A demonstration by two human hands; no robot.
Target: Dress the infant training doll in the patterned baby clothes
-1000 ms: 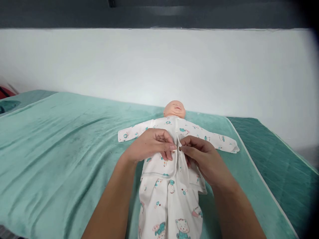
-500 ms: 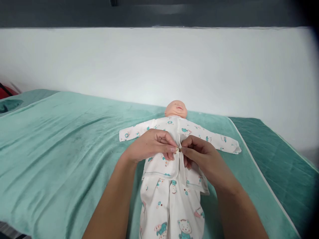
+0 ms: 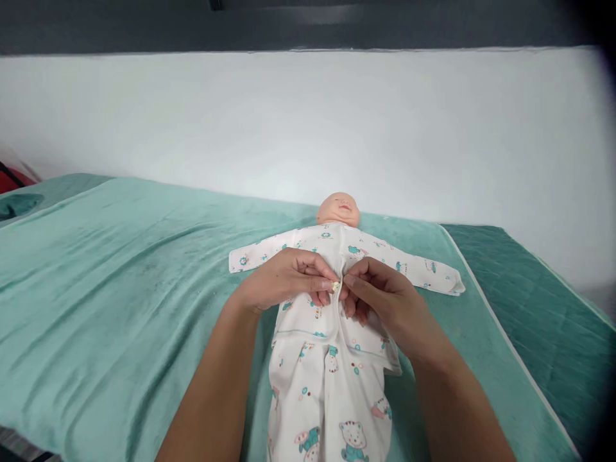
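A baby doll [image 3: 338, 209] lies on its back in a white baby shirt [image 3: 308, 321] and white trousers [image 3: 332, 404], both printed with small animals. My left hand [image 3: 301, 276] pinches one front edge of the shirt, with a small pale button [image 3: 335, 286] at the thumb tip. Facing it, my right hand [image 3: 375, 289] pinches the other front edge between thumb and forefinger. Both sets of fingertips nearly meet over the doll's belly. Whether the button sits in a hole cannot be seen.
Under the doll a light green blanket [image 3: 120, 289] covers the bed, with some creases at left. Darker green bedding [image 3: 529, 289] shows at right. Behind the doll's head rises a white wall [image 3: 308, 128]. A red object [image 3: 14, 179] is at the far left.
My right hand has moved slightly left, drawing its shirt edge against the one in my left hand. The gap between the two edges has narrowed, and the button shows more plainly.
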